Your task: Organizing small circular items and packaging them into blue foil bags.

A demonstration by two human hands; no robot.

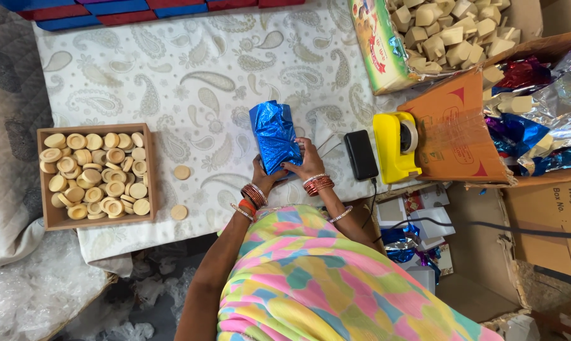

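Head view: both hands grip a blue foil-wrapped parcel point(275, 137) near the counter's point(191, 76) near edge, about midway along it. The left hand point(261, 172) has fingers clamped on its lower left side; the right hand point(306, 160) has fingers clamped on its lower right. A black phone point(360, 155) and yellow tape dispenser point(394, 145) lie just right; a wooden tray of round discs point(95, 175) sits well left.

Bright even daylight, soft shadows, glare on blue foil point(275, 136), sharp focus, slight edge distortion.
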